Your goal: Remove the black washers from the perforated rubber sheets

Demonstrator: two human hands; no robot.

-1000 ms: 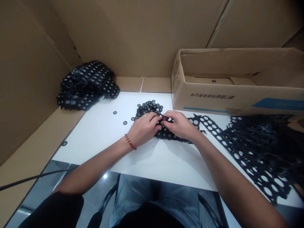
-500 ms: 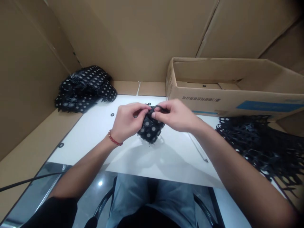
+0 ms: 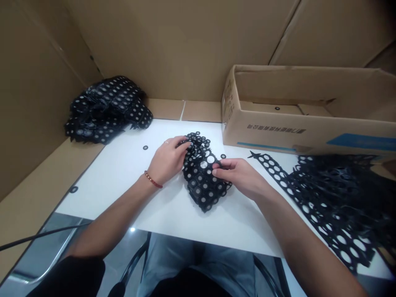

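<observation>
A black punched sheet [image 3: 202,181] full of small rings lies on the white tabletop [image 3: 130,165] between my hands. My left hand [image 3: 168,159], with a red bead bracelet at the wrist, grips the sheet's upper left edge with curled fingers. My right hand [image 3: 238,175] pinches the sheet's right side, thumb on top. A small heap of loose black rings [image 3: 198,138] lies just beyond the sheet.
A pile of ring-filled black sheets [image 3: 105,109] sits at the back left. An open cardboard box [image 3: 303,123] stands at the back right with one ring inside. Emptied sheets with round holes [image 3: 328,194] are heaped on the right. Cardboard walls enclose the table; stray rings lie around.
The sheet was lifted and folded between both hands half a second ago; now it lies spread flat on the table, with both hands lower and further apart.
</observation>
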